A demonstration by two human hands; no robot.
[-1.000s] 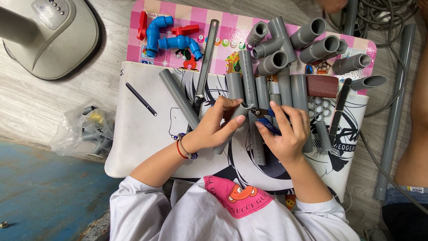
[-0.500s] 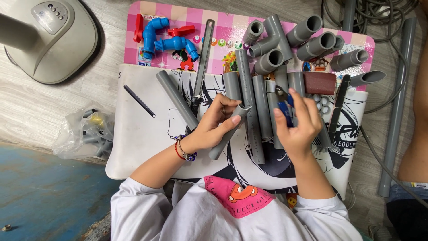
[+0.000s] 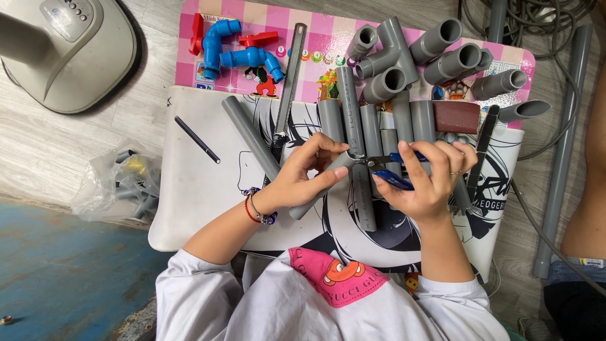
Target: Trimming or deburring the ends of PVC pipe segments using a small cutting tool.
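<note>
Grey pipe (image 3: pixel 319 186) is gripped in your left hand (image 3: pixel 303 180); your right hand (image 3: pixel 429 183) squeezes blue-handled pliers (image 3: pixel 391 170), jaws half hidden.

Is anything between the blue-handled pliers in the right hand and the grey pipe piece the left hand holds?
Nothing visible: the blue-handled pliers in the right hand already meet the end of the grey pipe piece held by the left hand.

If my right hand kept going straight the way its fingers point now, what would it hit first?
Probably the row of upright grey plastic pipe pieces just beyond the right hand, which holds blue-handled pliers. The dark brown block lies slightly to the side. Depth is hard to judge from above.
</note>
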